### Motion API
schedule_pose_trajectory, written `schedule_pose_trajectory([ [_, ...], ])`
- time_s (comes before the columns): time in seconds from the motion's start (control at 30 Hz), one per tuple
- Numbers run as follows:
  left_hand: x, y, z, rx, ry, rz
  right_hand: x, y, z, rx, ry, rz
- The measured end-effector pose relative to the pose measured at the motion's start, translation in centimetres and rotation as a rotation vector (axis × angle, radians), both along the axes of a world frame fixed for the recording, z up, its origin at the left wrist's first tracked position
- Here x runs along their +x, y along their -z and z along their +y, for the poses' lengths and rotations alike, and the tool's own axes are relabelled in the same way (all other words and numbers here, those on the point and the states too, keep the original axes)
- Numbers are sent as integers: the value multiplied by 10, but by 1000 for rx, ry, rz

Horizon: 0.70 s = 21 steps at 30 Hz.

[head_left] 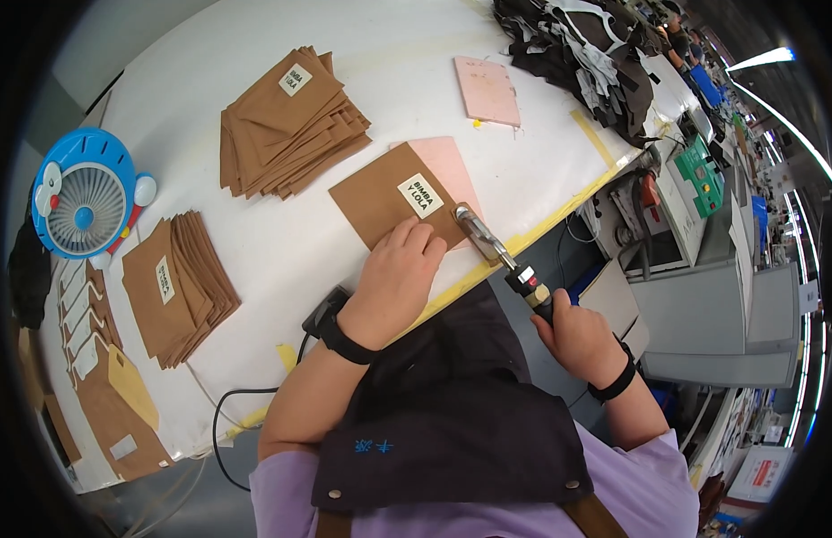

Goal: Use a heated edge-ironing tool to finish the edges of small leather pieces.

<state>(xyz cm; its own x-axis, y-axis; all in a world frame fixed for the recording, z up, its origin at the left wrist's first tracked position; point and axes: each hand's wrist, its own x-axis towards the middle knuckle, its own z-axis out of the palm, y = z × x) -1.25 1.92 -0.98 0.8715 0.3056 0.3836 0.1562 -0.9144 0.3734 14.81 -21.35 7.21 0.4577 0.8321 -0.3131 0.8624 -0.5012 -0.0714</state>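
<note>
A flat brown fabric piece (371, 186) with a pale printed label (420, 195) lies near the table's front edge, over a pink sheet (447, 161). My left hand (400, 273) rests on its near edge, fingers laid over the fabric below the label. In my right hand (575, 336) is a slim tool (523, 278) with a black handle, a brass-coloured collar and a shiny metal shaft. Its rounded tip touches or hovers just over the right corner of the brown piece; I cannot tell which. A small brown part lies under the shaft at the table edge.
Two stacks of brown labelled pieces, a far stack (290, 125) and a left stack (178, 287), stand on the white table (407, 72). Left of them is a blue fan (86, 193). A pink pad (487, 90) and dark fabric scraps (582, 63) lie farther back.
</note>
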Motion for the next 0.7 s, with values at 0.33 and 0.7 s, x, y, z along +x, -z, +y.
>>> schedule_pose_trajectory([
  [0.33,2,-2,-2,2,-4,12,48,29,134,233,-179,49],
  [0.7,1,1,0,-5,-7,13,45,29,130,148,-100,163],
])
